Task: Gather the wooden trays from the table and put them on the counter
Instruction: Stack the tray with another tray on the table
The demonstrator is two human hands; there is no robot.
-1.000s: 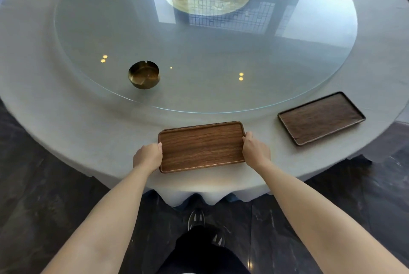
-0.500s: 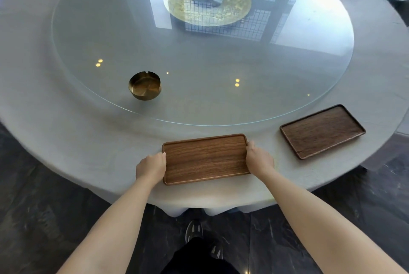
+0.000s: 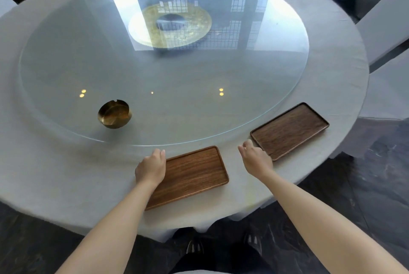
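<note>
Presently, the near tray (image 3: 190, 174) lies flat at the front edge of the round bench (image 3: 55, 163), its long side skewed to that edge. The left hand (image 3: 151, 168) rests on the tray's left short end, knuckles up, fingers (image 3: 159, 156) curled together over the rim; whether they clamp the rim from beneath cannot be told. The right hand (image 3: 255, 159) is off this tray, hovering over bare cloth between the two trays, its fingers (image 3: 247, 144) loosely apart and holding nothing. Its far side lies just beside the near corner of the second tray (image 3: 292, 128); contact cannot be confirmed. The second tray sits flat to the right, angled, near the bench's right edge and apart from the first. Both trays lie outside the glass turntable (image 3: 177, 70). A brass ashtray (image 3: 114, 114) stands on the glass at the left, well apart from both hands.
</note>
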